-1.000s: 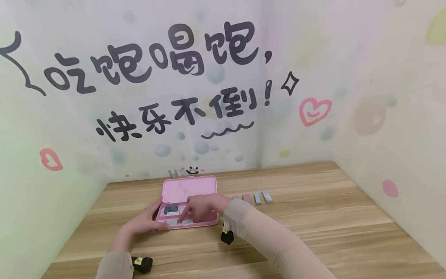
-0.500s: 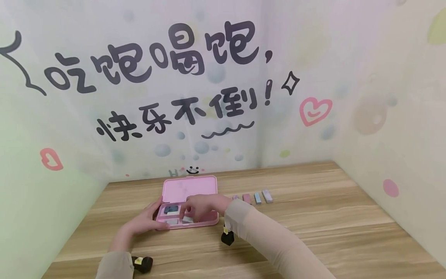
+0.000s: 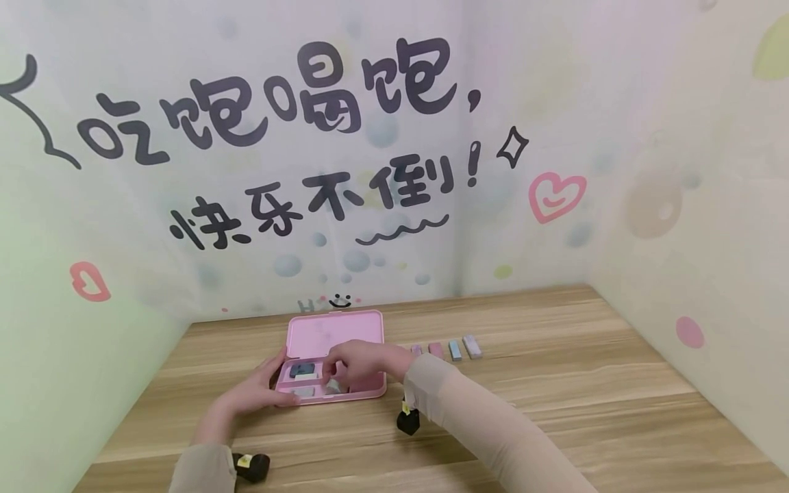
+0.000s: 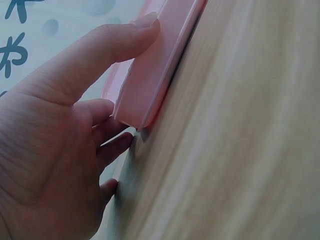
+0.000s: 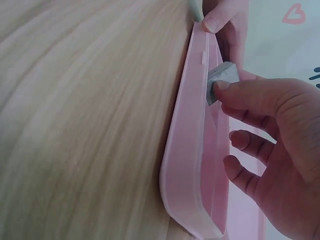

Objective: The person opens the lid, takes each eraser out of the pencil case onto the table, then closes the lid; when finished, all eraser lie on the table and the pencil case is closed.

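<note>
A pink pencil case [image 3: 370, 395] lies with its lid [image 3: 335, 334] raised at the back. My left hand [image 3: 249, 392] grips its left end, thumb on the front wall [image 4: 145, 90] and fingers round behind. My right hand [image 3: 357, 363] is over the middle of the case. Between thumb and index finger it pinches a small grey eraser-like block [image 5: 223, 77], tilted at the front wall's inner side; the other fingers are loosely bent. A dark block with a white strip [image 3: 303, 371] lies in the rear left compartment, and a pale block [image 3: 304, 392] in the front left one.
To the right of the case, small blocks stand in a row on the wooden table [image 3: 555, 383]: a purplish one [image 3: 416, 350], a pink one [image 3: 436, 351], a blue one [image 3: 455, 350] and a pale grey one [image 3: 472, 346]. A printed cloth wall [image 3: 419, 274] rises behind the table.
My right hand's index finger was stretched down into the front compartment; it has drawn up and bent, and the grey block is tilted up in its pinch. The left hand has stayed put.
</note>
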A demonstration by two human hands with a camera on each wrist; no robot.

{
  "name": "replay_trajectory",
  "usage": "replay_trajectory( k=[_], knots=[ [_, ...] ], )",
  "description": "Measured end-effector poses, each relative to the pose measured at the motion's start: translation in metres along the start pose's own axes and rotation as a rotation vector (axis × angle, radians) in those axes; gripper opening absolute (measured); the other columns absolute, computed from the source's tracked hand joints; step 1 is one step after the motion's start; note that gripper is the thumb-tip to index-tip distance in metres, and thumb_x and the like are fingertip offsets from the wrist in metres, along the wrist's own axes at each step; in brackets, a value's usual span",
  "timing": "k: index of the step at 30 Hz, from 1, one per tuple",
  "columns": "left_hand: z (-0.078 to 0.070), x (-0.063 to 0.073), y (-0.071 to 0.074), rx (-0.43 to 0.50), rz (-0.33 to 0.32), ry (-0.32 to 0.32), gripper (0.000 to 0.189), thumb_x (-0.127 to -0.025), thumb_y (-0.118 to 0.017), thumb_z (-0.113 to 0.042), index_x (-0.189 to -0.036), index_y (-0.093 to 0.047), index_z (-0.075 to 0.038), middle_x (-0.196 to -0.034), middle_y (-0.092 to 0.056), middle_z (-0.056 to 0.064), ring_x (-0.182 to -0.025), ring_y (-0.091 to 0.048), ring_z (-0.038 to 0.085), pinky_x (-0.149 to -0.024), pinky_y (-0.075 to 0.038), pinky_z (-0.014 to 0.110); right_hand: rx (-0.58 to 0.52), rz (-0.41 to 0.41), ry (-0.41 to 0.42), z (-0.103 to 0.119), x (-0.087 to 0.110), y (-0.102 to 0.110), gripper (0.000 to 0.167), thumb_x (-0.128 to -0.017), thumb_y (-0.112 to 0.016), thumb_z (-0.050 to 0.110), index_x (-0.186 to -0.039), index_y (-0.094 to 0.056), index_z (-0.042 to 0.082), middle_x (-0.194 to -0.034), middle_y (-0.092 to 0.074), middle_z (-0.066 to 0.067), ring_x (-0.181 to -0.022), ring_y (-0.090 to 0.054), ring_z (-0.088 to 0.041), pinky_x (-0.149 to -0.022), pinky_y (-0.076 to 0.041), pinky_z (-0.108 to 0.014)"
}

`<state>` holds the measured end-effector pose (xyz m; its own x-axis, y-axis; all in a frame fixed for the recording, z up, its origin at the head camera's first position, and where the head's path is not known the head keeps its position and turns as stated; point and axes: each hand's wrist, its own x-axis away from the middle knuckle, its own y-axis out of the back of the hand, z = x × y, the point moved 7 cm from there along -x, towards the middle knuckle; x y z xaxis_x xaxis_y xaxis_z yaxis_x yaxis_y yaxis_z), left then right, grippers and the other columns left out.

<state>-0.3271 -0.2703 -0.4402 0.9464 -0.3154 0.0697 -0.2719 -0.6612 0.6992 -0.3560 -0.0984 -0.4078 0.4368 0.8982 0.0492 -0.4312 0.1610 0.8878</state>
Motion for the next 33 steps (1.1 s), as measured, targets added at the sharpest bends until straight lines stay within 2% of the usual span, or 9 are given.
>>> replay_trajectory(
  k=[3,8,15,21,28,33],
  knots=[
    [0.000,0.000,0.000,-0.013,-0.005,-0.006,0.115,-0.073,-0.082,-0.037,-0.153,-0.010,0.002,-0.156,-0.013,0.029,-0.141,-0.011,0.049,-0.107,-0.015,0.067,-0.033,-0.012,0.014,0.000,0.002,0.002,0.023,-0.086,-0.060,-0.002,-0.094,-0.069,0.017,-0.093,-0.061,0.009,-0.073,-0.047,-0.003,-0.064,-0.040,-0.015],
    [-0.002,0.000,0.000,-0.003,-0.003,-0.020,0.116,-0.073,-0.083,-0.036,-0.153,-0.009,0.003,-0.155,-0.013,0.031,-0.140,-0.011,0.050,-0.108,-0.014,0.067,-0.120,0.003,0.002,-0.002,0.004,0.003,0.022,-0.084,-0.064,-0.003,-0.092,-0.068,0.016,-0.087,-0.062,0.010,-0.059,-0.044,-0.003,-0.057,-0.040,-0.016],
    [-0.001,0.001,0.000,0.005,-0.001,-0.016,0.117,-0.072,-0.083,-0.036,-0.153,-0.008,0.002,-0.156,-0.011,0.029,-0.141,-0.009,0.049,-0.108,-0.014,0.066,-0.146,0.020,0.012,-0.004,0.003,0.001,0.020,-0.083,-0.069,-0.002,-0.092,-0.067,0.016,-0.084,-0.061,0.011,-0.066,-0.047,-0.003,-0.061,-0.043,-0.016],
    [0.000,0.000,0.001,0.006,-0.002,-0.015,0.117,-0.072,-0.083,-0.037,-0.153,-0.008,0.002,-0.156,-0.011,0.029,-0.141,-0.010,0.049,-0.108,-0.014,0.067,-0.154,0.011,0.016,-0.004,0.004,0.002,0.020,-0.081,-0.071,-0.002,-0.089,-0.067,0.015,-0.082,-0.061,0.009,-0.065,-0.048,-0.003,-0.061,-0.043,-0.016],
    [-0.002,0.001,0.001,0.018,-0.001,-0.020,0.117,-0.072,-0.083,-0.036,-0.153,-0.008,0.002,-0.156,-0.011,0.029,-0.141,-0.010,0.049,-0.108,-0.014,0.066,-0.205,-0.015,0.008,-0.006,0.007,0.005,0.019,-0.081,-0.072,-0.002,-0.087,-0.066,0.015,-0.081,-0.060,0.008,-0.065,-0.049,-0.005,-0.061,-0.044,-0.017],
    [-0.002,0.002,0.001,0.004,0.003,0.004,0.117,-0.072,-0.082,-0.039,-0.154,-0.008,0.000,-0.157,-0.010,0.028,-0.141,-0.009,0.049,-0.107,-0.014,0.067,-0.272,-0.070,-0.006,-0.007,0.014,0.014,0.021,-0.080,-0.072,-0.004,-0.087,-0.067,0.015,-0.081,-0.061,0.008,-0.072,-0.052,-0.004,-0.065,-0.046,-0.018]
  ],
)
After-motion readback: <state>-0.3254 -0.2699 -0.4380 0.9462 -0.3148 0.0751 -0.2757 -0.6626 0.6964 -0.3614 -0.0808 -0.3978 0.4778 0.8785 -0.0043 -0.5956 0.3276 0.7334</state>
